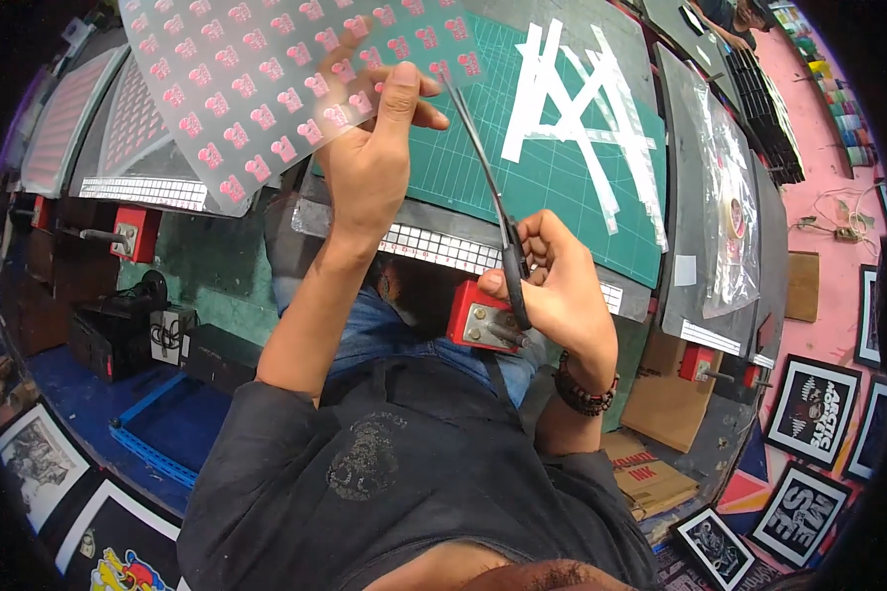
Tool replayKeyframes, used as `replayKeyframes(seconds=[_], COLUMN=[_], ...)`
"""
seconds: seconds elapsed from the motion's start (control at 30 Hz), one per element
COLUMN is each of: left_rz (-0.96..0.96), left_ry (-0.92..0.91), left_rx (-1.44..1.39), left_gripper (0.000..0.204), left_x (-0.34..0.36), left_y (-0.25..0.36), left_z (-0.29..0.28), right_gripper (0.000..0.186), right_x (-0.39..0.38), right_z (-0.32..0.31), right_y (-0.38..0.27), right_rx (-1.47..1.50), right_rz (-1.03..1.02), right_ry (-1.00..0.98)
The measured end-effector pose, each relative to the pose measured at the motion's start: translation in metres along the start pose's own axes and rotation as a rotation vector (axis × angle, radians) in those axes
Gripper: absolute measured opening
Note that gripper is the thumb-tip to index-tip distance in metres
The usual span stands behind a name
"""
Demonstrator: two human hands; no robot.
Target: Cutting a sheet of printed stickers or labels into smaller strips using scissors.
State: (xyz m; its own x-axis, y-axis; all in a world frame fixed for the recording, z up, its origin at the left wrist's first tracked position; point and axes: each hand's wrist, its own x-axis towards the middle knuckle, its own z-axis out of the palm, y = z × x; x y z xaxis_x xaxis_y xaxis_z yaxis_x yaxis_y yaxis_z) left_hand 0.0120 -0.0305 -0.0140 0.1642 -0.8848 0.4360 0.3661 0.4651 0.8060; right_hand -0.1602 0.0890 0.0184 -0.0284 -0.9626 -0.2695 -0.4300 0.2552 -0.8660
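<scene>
My left hand [370,158] pinches a translucent sheet [251,74] printed with rows of small pink-red designs. The sheet is raised above the bench and reaches off past the top edge of the view. Some of my left fingers show blurred through it. In my right hand [557,281] is a pair of scissors [503,212] with black handles. Their long blades point up and away, the tips close to the sheet's right-hand edge. Whether the tips touch the sheet I cannot tell. Beneath both hands lies a green cutting mat [453,187] with a grid.
White cut strips [562,118] lie crossed on the mat's right half. A clear plastic bag [729,227] rests on the dark board to the right. More printed sheets [143,113] lie at the left. Red clamps [133,234] with metal levers jut from the bench's front edge.
</scene>
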Motion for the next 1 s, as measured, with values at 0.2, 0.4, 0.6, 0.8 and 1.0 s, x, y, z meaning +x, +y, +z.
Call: replayKeyframes(seconds=[0.2,0.4,0.6,0.8,1.0], left_rz=[-0.016,-0.034,-0.065,-0.087,-0.095], left_ry=[-0.012,-0.055,-0.060,-0.083,-0.085], left_rx=[-0.011,-0.025,-0.037,-0.064,-0.050], left_gripper=[0.047,0.046,0.048,0.048,0.049], left_x=[-0.002,-0.004,-0.003,-0.004,-0.005], left_y=[0.002,0.006,0.008,0.006,0.007], left_z=[0.002,0.004,0.005,0.006,0.005], right_gripper=[0.049,0.044,0.043,0.041,0.041], right_x=[0.014,0.029,0.030,0.034,0.035], right_z=[0.011,0.019,0.019,0.022,0.022], right_y=[-0.004,0.006,0.004,0.005,0.006], right_rx=[0.107,0.351,0.392,0.405,0.426], right_rz=[-0.027,-0.033,-0.017,-0.042,-0.063], right_ry=[-0.009,-0.108,-0.129,-0.110,-0.108])
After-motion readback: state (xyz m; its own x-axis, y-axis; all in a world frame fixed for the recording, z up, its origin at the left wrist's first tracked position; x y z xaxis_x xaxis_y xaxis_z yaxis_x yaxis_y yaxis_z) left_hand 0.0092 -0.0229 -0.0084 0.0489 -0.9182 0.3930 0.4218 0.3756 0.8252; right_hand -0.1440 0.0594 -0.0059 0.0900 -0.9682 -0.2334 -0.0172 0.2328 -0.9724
